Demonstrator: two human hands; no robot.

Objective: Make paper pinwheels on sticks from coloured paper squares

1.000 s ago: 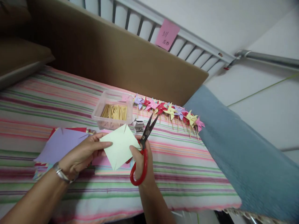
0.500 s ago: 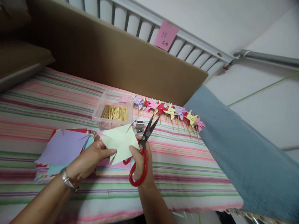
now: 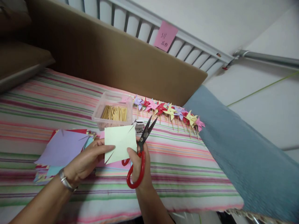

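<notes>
My left hand (image 3: 87, 160) pinches the left edge of a pale green paper square (image 3: 120, 142) that has short cuts at its corners. My right hand (image 3: 137, 165) grips red-handled scissors (image 3: 137, 155) by their loops, thumb also touching the paper's right edge. The black blades are slightly apart and point up and to the right, just beside the paper. A silver bracelet circles my left wrist.
A clear plastic box of wooden sticks (image 3: 113, 112) stands behind the paper. A row of finished paper pinwheels (image 3: 168, 111) lies to its right. A stack of coloured paper squares (image 3: 62, 147) lies at left on the striped cloth (image 3: 187, 174). A cardboard panel (image 3: 121, 59) stands behind, a blue blanket (image 3: 235, 149) to the right.
My left hand has turned the green paper from a diamond pose to sit square. The scissors have shifted slightly left and their blades have narrowed.
</notes>
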